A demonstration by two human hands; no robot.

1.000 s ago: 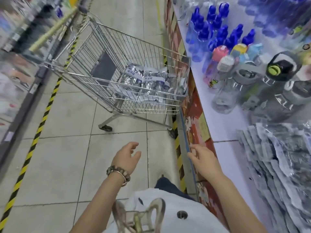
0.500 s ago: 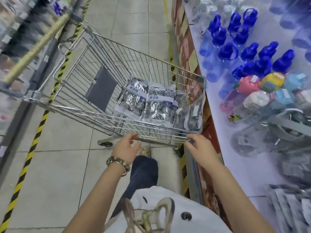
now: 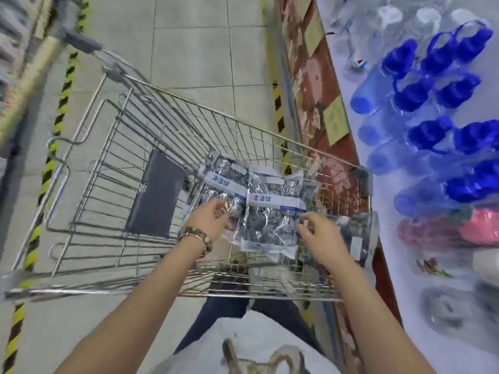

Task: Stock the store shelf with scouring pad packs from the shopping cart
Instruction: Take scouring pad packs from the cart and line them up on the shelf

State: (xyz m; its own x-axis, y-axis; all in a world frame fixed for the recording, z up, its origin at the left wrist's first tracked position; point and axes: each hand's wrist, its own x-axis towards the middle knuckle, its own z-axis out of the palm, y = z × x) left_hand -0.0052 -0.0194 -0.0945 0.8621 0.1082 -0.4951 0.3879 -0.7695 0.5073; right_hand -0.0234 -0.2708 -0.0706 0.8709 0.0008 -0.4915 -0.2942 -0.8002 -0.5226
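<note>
Down in the silver wire shopping cart [image 3: 243, 122], against its near right corner, lie the clear plastic packs of grey steel scouring pads I am after. Two lie flat side by side on the cart floor, each crossed by a white label band. Their long axes run away from me towards the cart's far end. A third clear pack [image 3: 353, 233] stands on edge against the right wall.

My left hand [image 3: 213, 220], the one with the beaded bracelet [image 3: 194, 236], rests on the lower half of the left flat pack [image 3: 216, 179]. Its fingers are loosely spread on the film and are not closed round anything. My right hand [image 3: 321, 238] has its fingers bent, with the tips at the right edge of the middle pack [image 3: 270, 211], just beside the upright one. I cannot tell whether they have pinched the film.

The middle pack sits squarely between my two hands, so I judge it the natural pick, taken by its two long edges. The right hand is nearer both that pack and the pale shelf board [image 3: 388, 265] to the cart's right, where blue-capped bottles [image 3: 432, 85] stand. The carry should therefore swing to the right.
</note>
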